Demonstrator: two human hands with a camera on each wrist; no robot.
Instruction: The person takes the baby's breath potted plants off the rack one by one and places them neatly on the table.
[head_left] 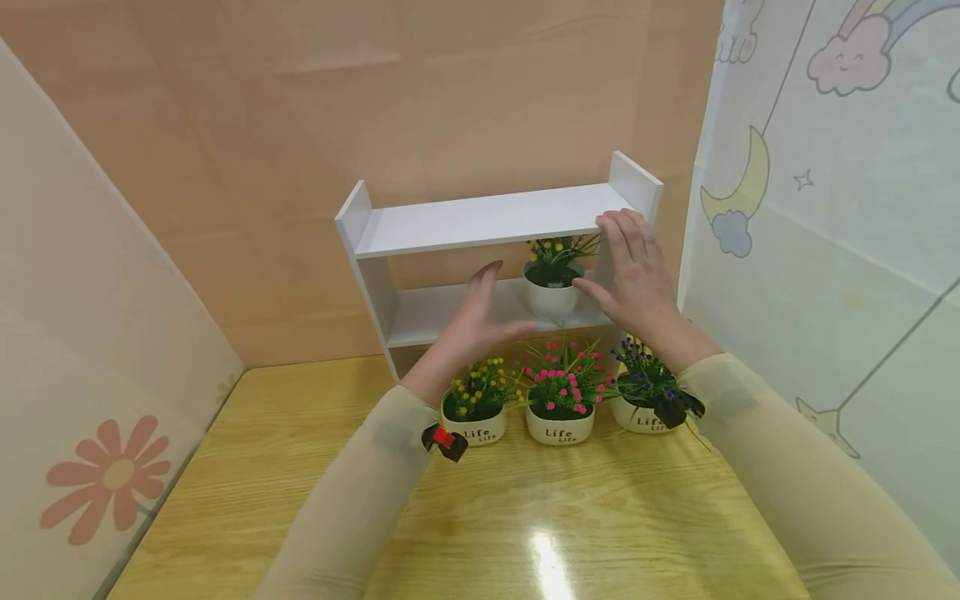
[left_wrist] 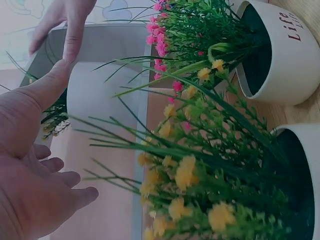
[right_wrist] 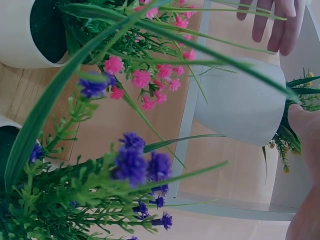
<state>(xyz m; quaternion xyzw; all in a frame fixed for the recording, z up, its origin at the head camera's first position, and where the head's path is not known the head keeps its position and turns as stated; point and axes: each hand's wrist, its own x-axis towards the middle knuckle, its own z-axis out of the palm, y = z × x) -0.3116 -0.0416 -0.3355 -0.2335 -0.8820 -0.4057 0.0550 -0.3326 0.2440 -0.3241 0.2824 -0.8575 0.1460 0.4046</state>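
A white flowerpot point(head_left: 552, 300) with yellow flowers stands on the middle board of a small white shelf point(head_left: 480, 221). My left hand point(head_left: 480, 318) is held out to the left of this pot, fingers spread and thumb apart from them. On the other side, my right hand point(head_left: 639, 271) is raised, its fingertips at the front edge of the top board. Its thumb points at the pot's rim, and in the right wrist view the thumb tip overlaps the rim of the white pot point(right_wrist: 240, 100). Neither hand grips anything.
In front of the shelf, three "Life" pots stand on the wooden table point(head_left: 300, 467): one with yellow flowers point(head_left: 480, 427), one with pink flowers point(head_left: 560, 425), one with purple flowers point(head_left: 637, 417). They sit below my forearms. A patterned wall point(head_left: 840, 250) rises at the right.
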